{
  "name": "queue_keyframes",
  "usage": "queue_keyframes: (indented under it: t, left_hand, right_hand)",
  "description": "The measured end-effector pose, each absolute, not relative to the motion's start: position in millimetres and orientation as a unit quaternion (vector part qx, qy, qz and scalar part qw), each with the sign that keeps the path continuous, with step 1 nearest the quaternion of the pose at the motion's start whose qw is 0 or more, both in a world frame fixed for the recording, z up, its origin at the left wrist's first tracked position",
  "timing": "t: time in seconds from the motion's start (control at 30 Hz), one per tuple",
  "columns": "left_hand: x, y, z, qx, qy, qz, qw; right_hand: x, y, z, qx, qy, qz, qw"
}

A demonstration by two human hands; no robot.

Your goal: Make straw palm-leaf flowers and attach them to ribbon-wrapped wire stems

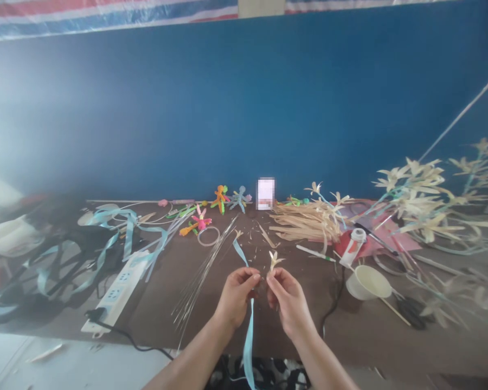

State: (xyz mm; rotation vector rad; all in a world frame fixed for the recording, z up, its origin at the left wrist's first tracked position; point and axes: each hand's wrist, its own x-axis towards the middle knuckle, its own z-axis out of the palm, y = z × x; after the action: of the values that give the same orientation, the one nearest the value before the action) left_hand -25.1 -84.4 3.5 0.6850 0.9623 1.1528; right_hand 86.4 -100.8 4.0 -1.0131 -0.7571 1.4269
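Observation:
My right hand [284, 298] is closed in a pinch on the stem of a small cream flower [274, 260] with narrow pointed petals, like dried husk. Beside it, a small gap away, my left hand [239, 295] has its thumb and fingertips pressed together on a light blue ribbon [249, 341]. The ribbon's lower part hangs past the table's front edge. Its far part runs out beyond the left fingers over the brown table [211, 325], near a tiny pale flower-like piece [238, 235]. The fingers hide how ribbon and stem are gripped.
Thin wires [205, 271] and a white power strip [117, 292] lie left, near loose blue ribbons [106, 249]. Husk strips [305, 222] lie ahead. Right are a white cup [368, 283], a glue bottle [353, 246], dark-handled scissors [412, 311] and finished flowers [415, 179]. Fuzzy figures [220, 199] stand behind.

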Motion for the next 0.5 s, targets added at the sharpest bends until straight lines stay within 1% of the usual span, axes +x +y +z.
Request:
queue_keyframes:
  t: [0.17, 0.3, 0.5]
  left_hand:
    - [-24.0, -85.9, 9.9, 0.309, 0.422, 0.497, 0.693]
    - [-23.9, -87.1, 14.1, 0.314, 0.427, 0.476, 0.702]
    - [-27.5, -86.3, 22.0, 0.36, 0.424, 0.412, 0.722]
  right_hand:
    - [89.2, -101.3, 6.1, -0.433, -0.359, 0.605, 0.563]
    - [92.9, -101.2, 9.3, -0.454, -0.413, 0.582, 0.534]
    - [102.4, -102.1, 16.7, -0.474, -0.484, 0.56, 0.477]
